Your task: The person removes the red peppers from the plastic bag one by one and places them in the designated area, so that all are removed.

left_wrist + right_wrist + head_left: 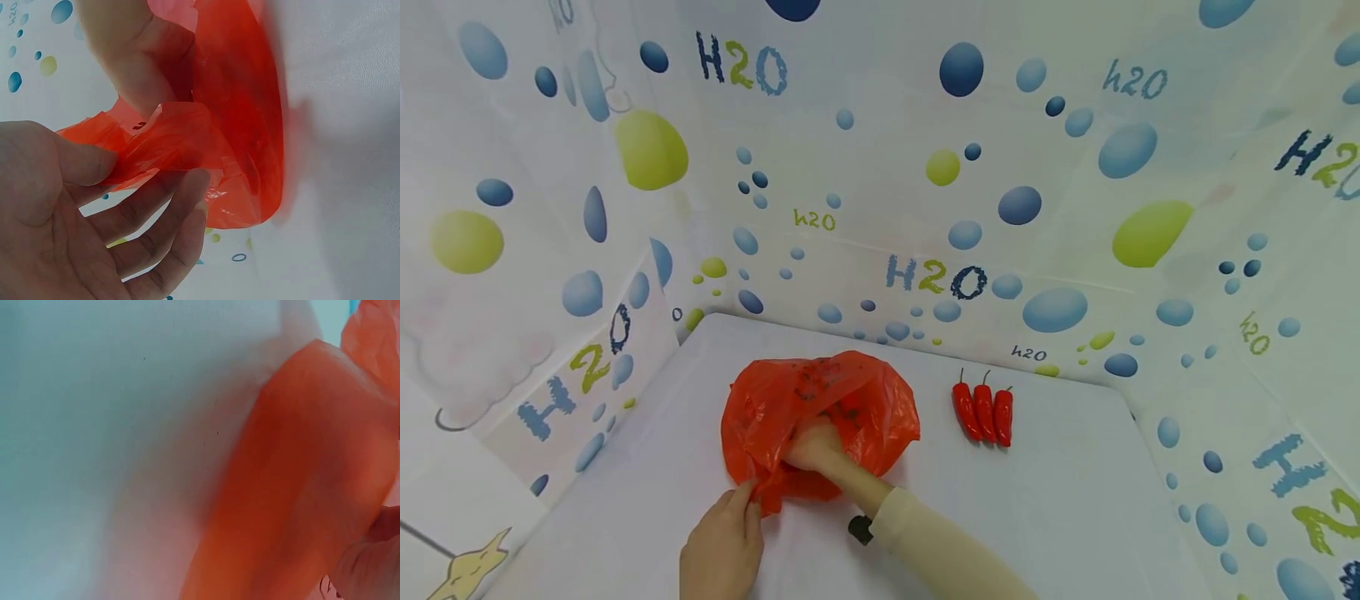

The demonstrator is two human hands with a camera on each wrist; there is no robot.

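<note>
A red plastic bag [752, 417] lies on the white table with its opening toward me. My left hand [724, 542] pinches the near left edge of the bag between thumb and fingers; in the left wrist view the other fingers [165, 250] are loosely bent beneath the plastic. My right hand [814, 443] reaches into the opening, and its fingers are hidden by the bag. Only a bit of that hand [369, 569] shows in the right wrist view, beside the orange-looking bag wall [300, 469]. To the right of the bag lie red chili peppers [983, 412], three side by side with stems pointing away.
The white table [1060, 483] is enclosed by white walls [880, 167] printed with blue and green drops and H2O lettering. A small dark device [861, 529] sits under my right wrist, close to the cream sleeve [940, 542].
</note>
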